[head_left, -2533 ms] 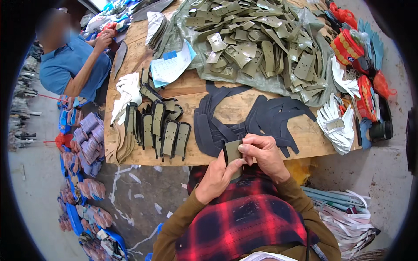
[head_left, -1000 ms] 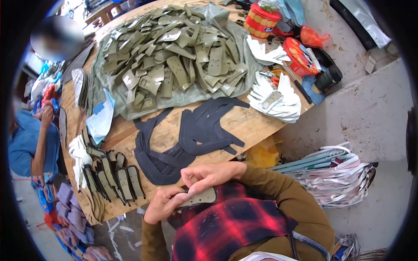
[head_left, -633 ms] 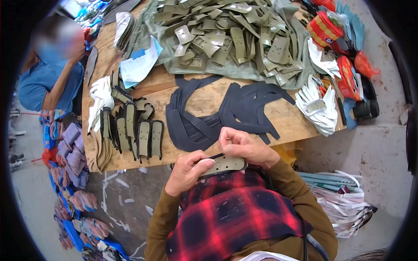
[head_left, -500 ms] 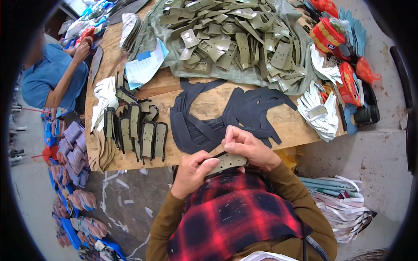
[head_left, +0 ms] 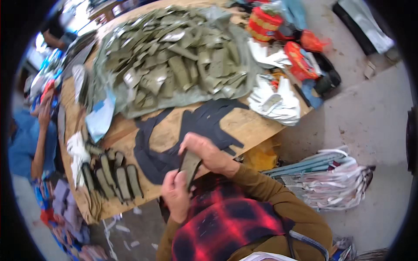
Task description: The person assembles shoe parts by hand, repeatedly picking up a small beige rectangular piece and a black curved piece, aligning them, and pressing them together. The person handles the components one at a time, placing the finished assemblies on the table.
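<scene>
In front of my lap I hold an olive, strap-shaped pad (head_left: 190,167) with dark edging, tilted and slightly blurred. My left hand (head_left: 176,195) is closed on its lower end. My right hand (head_left: 204,152) grips the upper end, fingers bent over it. Just beyond my hands, dark navy fabric strips (head_left: 204,126) lie overlapped on the wooden table (head_left: 278,126). To the left, several dark-edged olive pads (head_left: 123,179) lie side by side. A large heap of olive pieces (head_left: 174,65) covers a green plastic sheet (head_left: 130,111) at the back.
White gloves (head_left: 283,102) lie at the table's right, near red packages (head_left: 300,61). A pale blue paper (head_left: 101,117) rests at the left. Bundled white straps (head_left: 335,182) sit right of me. A person in a blue shirt (head_left: 32,139) works at the far left.
My view has swung, so the table appears tilted. The pad has turned from nearly level to steep, with my right hand now above and my left below.
</scene>
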